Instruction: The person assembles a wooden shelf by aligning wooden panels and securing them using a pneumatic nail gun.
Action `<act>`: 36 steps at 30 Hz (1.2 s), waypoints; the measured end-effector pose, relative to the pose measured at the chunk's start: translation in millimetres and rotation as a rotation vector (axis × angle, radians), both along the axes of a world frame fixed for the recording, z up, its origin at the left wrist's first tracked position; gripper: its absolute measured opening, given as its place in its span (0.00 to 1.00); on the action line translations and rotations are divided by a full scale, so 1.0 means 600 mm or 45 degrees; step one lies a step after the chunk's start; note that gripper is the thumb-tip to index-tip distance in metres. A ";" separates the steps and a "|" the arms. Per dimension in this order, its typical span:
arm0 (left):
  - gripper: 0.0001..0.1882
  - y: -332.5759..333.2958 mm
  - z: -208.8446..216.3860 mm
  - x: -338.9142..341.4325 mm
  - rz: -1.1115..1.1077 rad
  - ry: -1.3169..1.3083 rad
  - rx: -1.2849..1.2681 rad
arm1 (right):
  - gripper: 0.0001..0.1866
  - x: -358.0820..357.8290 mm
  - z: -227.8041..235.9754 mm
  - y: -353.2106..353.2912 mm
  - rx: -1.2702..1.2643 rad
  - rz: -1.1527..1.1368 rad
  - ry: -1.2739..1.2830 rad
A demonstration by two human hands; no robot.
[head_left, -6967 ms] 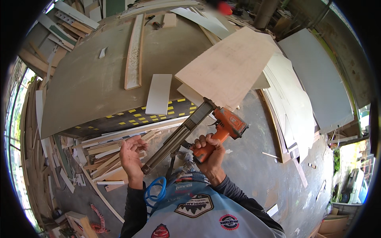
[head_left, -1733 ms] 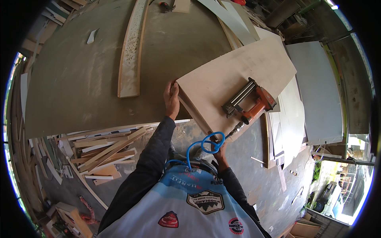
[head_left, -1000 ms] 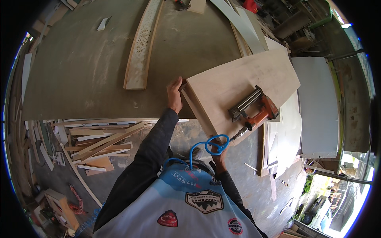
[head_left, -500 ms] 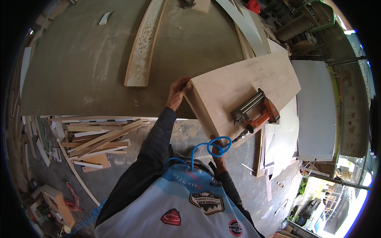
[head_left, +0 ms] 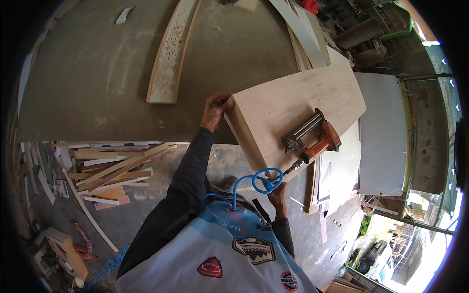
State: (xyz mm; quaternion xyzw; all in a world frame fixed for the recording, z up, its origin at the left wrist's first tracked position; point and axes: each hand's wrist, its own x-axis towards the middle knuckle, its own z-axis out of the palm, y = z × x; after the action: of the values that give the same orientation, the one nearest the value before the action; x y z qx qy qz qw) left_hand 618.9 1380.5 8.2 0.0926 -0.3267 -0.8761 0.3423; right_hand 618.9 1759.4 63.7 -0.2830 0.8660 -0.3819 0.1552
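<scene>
A pale plywood box (head_left: 303,95) with a thick side lies at an angle over the near edge of the workbench. My left hand (head_left: 214,113) is closed round its left corner, thumb at the top edge and fingers against the side. Low at the box's near corner is my right hand (head_left: 278,196), its fingers curled against the wood and partly hidden by the box and hose. An orange and black nail gun (head_left: 315,136) rests on the box top, touched by neither hand. From its fitting a looped blue air hose (head_left: 235,188) runs toward my body.
A long, narrow trough-like wooden piece (head_left: 168,58) lies on the brown workbench (head_left: 107,83). White strips (head_left: 305,36) are at the far right. Below the bench, offcuts (head_left: 117,171) are heaped at left; large white sheets (head_left: 383,132) stand at right.
My right hand has shifted slightly right and nearer to me at the box corner. The box and nail gun have moved slightly left in the view, with my left hand still gripping.
</scene>
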 end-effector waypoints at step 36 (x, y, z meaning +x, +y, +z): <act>0.10 -0.013 0.015 0.001 -0.047 -0.093 -0.062 | 0.17 -0.130 0.255 -0.117 -0.606 -0.708 -0.492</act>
State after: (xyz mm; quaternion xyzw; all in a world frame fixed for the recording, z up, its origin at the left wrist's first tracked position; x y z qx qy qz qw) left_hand 619.7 1372.7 17.5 0.1101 -0.3618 -0.8701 0.3161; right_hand 540.9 1689.3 216.4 0.0105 0.7519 -0.6450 0.1361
